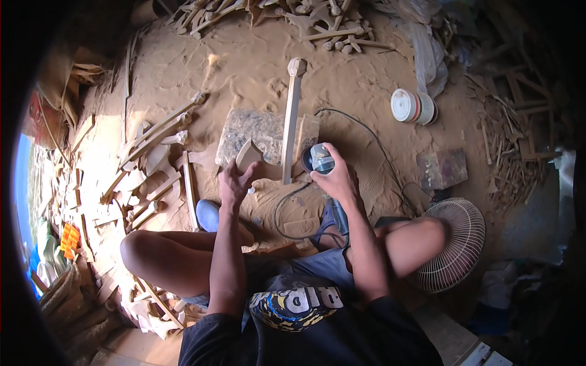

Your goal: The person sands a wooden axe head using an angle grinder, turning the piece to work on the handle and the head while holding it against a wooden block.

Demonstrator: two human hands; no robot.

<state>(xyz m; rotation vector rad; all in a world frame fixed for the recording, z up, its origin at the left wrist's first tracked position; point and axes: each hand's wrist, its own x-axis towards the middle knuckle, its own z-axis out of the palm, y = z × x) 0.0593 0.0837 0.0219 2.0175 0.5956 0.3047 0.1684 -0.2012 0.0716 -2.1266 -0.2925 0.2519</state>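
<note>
Gripping: left hand (234,185), wooden piece (248,155) | right hand (337,177), power tool (321,160) | white bucket (405,105): contents unclear

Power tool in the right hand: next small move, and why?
Probably ease the power tool slightly left, toward the shaft of the wooden axe. The right hand grips the tool with its dark disc beside the shaft, while the left hand holds the blade end. Whether disc and wood already touch, I can't tell.
</note>
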